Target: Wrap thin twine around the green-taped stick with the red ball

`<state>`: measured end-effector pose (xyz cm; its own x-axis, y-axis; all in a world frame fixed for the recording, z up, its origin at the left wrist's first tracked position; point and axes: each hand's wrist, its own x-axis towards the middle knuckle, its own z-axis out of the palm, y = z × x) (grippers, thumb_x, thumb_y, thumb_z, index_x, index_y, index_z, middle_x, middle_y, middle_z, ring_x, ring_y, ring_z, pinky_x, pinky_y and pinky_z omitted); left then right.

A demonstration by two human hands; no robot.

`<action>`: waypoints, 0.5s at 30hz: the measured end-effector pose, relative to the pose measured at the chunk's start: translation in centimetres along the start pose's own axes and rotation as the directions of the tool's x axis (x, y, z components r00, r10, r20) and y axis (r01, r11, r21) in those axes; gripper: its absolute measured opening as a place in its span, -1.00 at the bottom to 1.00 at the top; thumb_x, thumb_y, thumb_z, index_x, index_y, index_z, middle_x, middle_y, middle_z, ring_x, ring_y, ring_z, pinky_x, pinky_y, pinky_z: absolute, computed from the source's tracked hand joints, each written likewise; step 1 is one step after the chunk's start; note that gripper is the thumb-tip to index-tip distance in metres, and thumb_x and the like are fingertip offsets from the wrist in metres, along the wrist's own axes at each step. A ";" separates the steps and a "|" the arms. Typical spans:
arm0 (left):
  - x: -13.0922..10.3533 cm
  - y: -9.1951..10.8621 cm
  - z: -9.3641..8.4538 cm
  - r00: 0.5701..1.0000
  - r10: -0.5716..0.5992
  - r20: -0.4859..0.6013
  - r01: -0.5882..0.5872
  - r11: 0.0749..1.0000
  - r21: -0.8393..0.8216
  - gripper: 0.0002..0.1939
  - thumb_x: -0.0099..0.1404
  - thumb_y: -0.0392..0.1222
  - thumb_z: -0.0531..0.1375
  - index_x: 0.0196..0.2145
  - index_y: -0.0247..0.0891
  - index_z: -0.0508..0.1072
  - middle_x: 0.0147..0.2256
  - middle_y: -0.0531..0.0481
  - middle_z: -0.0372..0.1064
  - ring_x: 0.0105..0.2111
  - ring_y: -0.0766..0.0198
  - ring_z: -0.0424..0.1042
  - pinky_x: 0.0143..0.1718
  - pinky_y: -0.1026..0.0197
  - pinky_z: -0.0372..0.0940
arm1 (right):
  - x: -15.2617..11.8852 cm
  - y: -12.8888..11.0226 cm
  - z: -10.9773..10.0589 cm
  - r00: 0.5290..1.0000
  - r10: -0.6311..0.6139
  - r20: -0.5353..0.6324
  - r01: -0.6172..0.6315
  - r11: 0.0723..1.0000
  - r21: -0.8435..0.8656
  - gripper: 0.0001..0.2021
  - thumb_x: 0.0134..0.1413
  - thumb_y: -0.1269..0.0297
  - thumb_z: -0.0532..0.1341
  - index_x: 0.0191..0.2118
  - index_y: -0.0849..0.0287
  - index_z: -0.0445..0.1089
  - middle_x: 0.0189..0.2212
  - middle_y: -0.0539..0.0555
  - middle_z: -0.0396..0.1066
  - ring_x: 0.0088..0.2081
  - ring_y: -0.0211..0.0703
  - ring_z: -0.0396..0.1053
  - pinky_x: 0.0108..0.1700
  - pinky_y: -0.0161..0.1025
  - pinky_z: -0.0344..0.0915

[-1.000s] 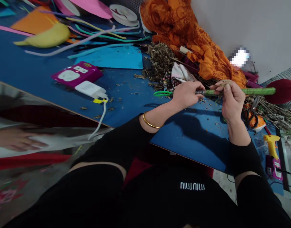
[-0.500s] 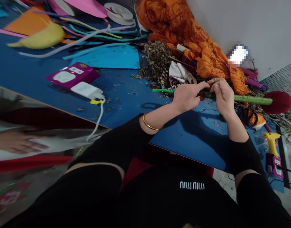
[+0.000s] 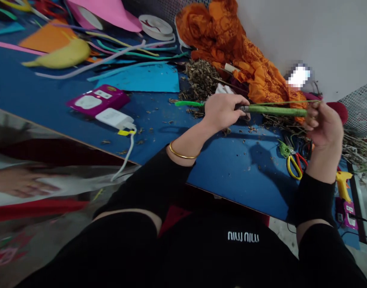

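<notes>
My left hand (image 3: 222, 110) pinches the dark end of a green-wrapped stem (image 3: 273, 110), which lies level across the view. A bright green tip (image 3: 188, 103) sticks out on the left side of this hand. My right hand (image 3: 327, 122), at the stem's other end, has its fingers closed on a thin green strand (image 3: 287, 103) drawn out just above the stem. Behind the right hand shows a dark red rounded head (image 3: 341, 113), partly hidden by the fingers.
Scissors (image 3: 294, 166) lie below the stem, beside green thread. Orange cloth (image 3: 261, 80) and dried plant bits (image 3: 201, 78) are behind. A purple power strip (image 3: 98, 100), yellow banana shape (image 3: 65, 54) and glue gun (image 3: 344, 186) lie around. Another person's hand (image 3: 24, 182) is at left.
My right hand has moved right, away from my left hand, with the strand now stretched between them. My left hand and the stem have shifted left. The scissors have come into sight.
</notes>
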<state>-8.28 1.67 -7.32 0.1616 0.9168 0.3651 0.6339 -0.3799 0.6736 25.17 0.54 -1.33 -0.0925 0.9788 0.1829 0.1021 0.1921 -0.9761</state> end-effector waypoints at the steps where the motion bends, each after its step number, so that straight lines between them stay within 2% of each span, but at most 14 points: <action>1: 0.4 -0.6 -0.3 1.000 -0.004 -0.008 0.004 1.000 -0.009 -0.74 0.20 -0.08 0.39 -0.12 0.11 0.71 -0.26 0.06 0.67 -0.17 -0.10 0.54 -0.13 -0.06 0.40 | 0.0 -0.5 -2.2 1.000 -0.016 0.014 0.017 1.000 -0.012 -0.69 0.20 -0.07 0.32 -0.32 0.00 0.28 -0.53 -0.16 -0.04 -0.64 -0.44 -0.17 -0.59 -0.19 -0.23; 2: 0.7 -1.2 -0.7 1.000 -0.006 -0.027 0.005 1.000 -0.025 -0.75 0.18 -0.09 0.40 -0.14 0.09 0.72 -0.28 0.04 0.67 -0.19 -0.09 0.54 -0.12 -0.05 0.40 | 0.0 -0.8 -4.4 0.998 -0.046 0.051 0.049 0.998 -0.047 -0.70 0.21 -0.07 0.31 -0.35 -0.02 0.27 -0.55 -0.17 -0.11 -0.65 -0.42 -0.23 -0.56 -0.15 -0.28; 3: 0.9 -1.8 -0.9 0.999 0.002 -0.041 -0.004 0.999 -0.037 -0.76 0.17 -0.10 0.41 -0.17 0.06 0.73 -0.29 0.03 0.67 -0.19 -0.06 0.55 -0.11 -0.03 0.39 | 0.0 -0.9 -6.5 0.997 -0.081 0.014 0.081 0.994 -0.069 -0.69 0.18 -0.06 0.33 -0.37 -0.03 0.28 -0.55 -0.16 -0.10 -0.63 -0.41 -0.29 -0.53 -0.11 -0.31; 5: 1.3 -2.7 -1.5 0.998 0.024 -0.063 -0.028 0.998 -0.059 -0.77 0.14 -0.11 0.43 -0.20 0.02 0.74 -0.27 0.02 0.67 -0.16 -0.03 0.57 -0.06 0.02 0.37 | -0.2 -0.7 -9.9 0.983 -0.124 -0.135 0.113 0.990 -0.087 -0.68 0.06 -0.02 0.42 -0.39 -0.02 0.31 -0.52 -0.11 0.12 -0.58 -0.41 -0.41 -0.48 -0.06 -0.34; 7: 1.4 -3.3 -1.9 0.997 0.035 -0.067 -0.041 0.996 -0.082 -0.77 0.11 -0.12 0.44 -0.22 0.03 0.74 -0.25 0.02 0.67 -0.14 -0.02 0.57 -0.03 0.04 0.37 | -0.6 -0.1 -12.1 0.945 -0.157 -0.288 0.137 0.987 -0.090 -0.70 -0.03 0.00 0.45 -0.37 -0.01 0.36 -0.35 -0.01 0.40 -0.54 -0.39 -0.46 -0.44 -0.04 -0.35; 9: 1.4 -3.4 -2.2 0.998 0.039 -0.050 -0.044 0.995 -0.094 -0.76 0.08 -0.14 0.44 -0.23 0.03 0.74 -0.26 0.02 0.67 -0.16 -0.01 0.58 -0.05 0.06 0.38 | -1.1 0.6 -13.1 0.899 -0.174 -0.402 0.149 0.984 -0.093 -0.71 -0.10 0.01 0.46 -0.35 -0.03 0.41 -0.12 0.04 0.53 -0.54 -0.38 -0.44 -0.44 -0.06 -0.37; 11: 1.4 -3.3 -2.5 0.999 0.043 -0.012 -0.043 0.995 -0.095 -0.74 0.06 -0.17 0.43 -0.24 0.01 0.75 -0.28 0.01 0.67 -0.20 0.02 0.58 -0.08 0.08 0.38 | -1.3 1.2 -13.4 0.859 -0.179 -0.480 0.145 0.984 -0.106 -0.66 -0.19 -0.02 0.49 -0.33 -0.05 0.42 -0.01 0.02 0.56 -0.55 -0.37 -0.38 -0.46 -0.08 -0.39; 13: 1.4 -3.1 -2.8 0.998 0.044 0.041 -0.039 0.993 -0.115 -0.73 0.03 -0.19 0.42 -0.25 -0.04 0.76 -0.29 0.01 0.67 -0.22 0.04 0.58 -0.08 0.09 0.39 | -1.2 1.8 -13.4 0.833 -0.219 -0.509 0.158 0.974 -0.160 -0.58 -0.24 -0.11 0.52 -0.36 -0.05 0.38 -0.10 0.00 0.58 -0.56 -0.38 -0.34 -0.49 -0.10 -0.37; 15: 1.5 -2.8 -3.1 0.995 0.047 0.090 -0.031 0.983 -0.179 -0.75 0.02 -0.20 0.42 -0.28 -0.09 0.76 -0.30 0.01 0.67 -0.22 0.06 0.59 -0.08 0.10 0.40 | -0.7 2.3 -13.2 0.846 -0.301 -0.441 0.198 0.944 -0.264 -0.48 -0.18 -0.27 0.48 -0.42 -0.04 0.27 -0.36 -0.02 0.52 -0.57 -0.37 -0.28 -0.52 -0.13 -0.23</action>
<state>-12.17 3.71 -6.70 0.2587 0.9051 0.3374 0.4827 -0.4237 0.7665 38.57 1.21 -2.20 0.3276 0.8016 0.5000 0.3390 0.3943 -0.8542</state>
